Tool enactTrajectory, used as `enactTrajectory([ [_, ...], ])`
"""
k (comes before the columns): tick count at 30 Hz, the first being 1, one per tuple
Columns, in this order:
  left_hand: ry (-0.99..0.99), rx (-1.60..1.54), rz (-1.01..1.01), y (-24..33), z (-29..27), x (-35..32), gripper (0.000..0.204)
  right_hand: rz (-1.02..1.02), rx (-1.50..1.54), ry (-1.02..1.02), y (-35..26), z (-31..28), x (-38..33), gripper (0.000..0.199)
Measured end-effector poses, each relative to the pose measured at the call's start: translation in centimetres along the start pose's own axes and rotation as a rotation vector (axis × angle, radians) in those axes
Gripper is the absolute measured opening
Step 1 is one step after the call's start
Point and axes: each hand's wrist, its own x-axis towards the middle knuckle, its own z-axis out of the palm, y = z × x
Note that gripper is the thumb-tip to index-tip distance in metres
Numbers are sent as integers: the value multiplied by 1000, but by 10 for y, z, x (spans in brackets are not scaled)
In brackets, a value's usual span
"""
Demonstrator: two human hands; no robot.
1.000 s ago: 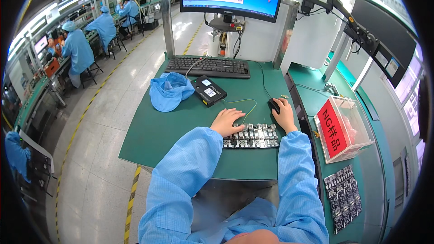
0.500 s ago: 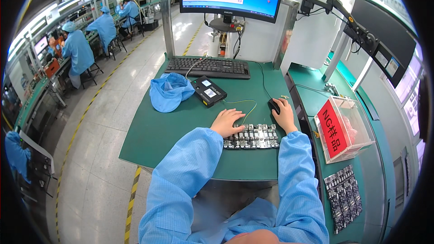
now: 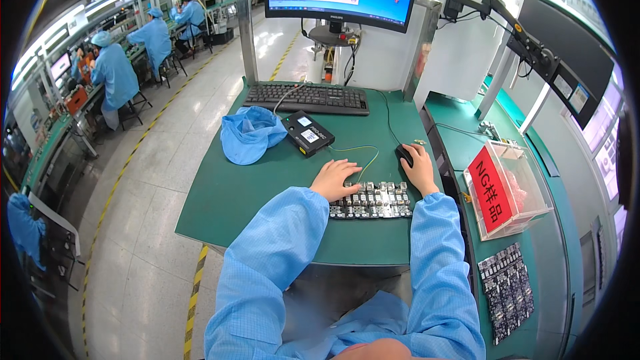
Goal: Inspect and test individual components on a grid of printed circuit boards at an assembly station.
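Pale tiled floor (image 3: 133, 240), running along the left side of the green worktable (image 3: 227, 203), with a yellow-and-black strip (image 3: 196, 290) near the table's front left corner. Worktable, left portion: bare green surface from the slanting left edge to the left forearm, the widest open room on the top. Blue cloth cap (image 3: 250, 137), near the far left edge, against a black box (image 3: 309, 135); black keyboard (image 3: 307, 99) behind both, along the far edge. Left hand (image 3: 333, 181), palm down, fingers spread wide, thumb at the far left corner of the circuit board (image 3: 371, 203); whether it presses there cannot be told. Circuit board, populated, lying flat between the two forearms, a bare green band between it and the front edge; thin yellow-green cable (image 3: 375, 155) looping behind. Right hand (image 3: 419, 170), curled over a black mouse (image 3: 403, 155), close to the table's right edge, with little room beyond. Side bench (image 3: 550, 260), right: clear box (image 3: 527, 210) with red front sheet, near the bench's left edge; dark circuit panel (image 3: 507, 293) in front of it. Compared with half a second earlier: both hands, mouse and circuit board unchanged in position.
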Motion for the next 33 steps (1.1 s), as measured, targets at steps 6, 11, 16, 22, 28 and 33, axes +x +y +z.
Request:
enactTrajectory([
  [6, -16, -4, -11, 1, -1, 0, 54, 5, -4, -2, -1, -1, 0, 41],
  [11, -16, -3, -11, 2, -3, 0, 55, -7, 3, 9, -1, 0, 0, 41],
  [16, -13, 0, -7, 1, -1, 0, 54, -5, 2, 12, -2, -1, 0, 40],
  [22, -2, 13, -5, -1, 0, 0, 53, 13, -16, 12, -4, -1, 1, 39],
  [28, 0, 16, 5, -1, 0, 1, 53, 16, -13, 14, -3, 0, 1, 39],
  [33, 10, 9, 9, -3, 2, 1, 52, 20, -10, 21, -2, 1, 0, 41],
])
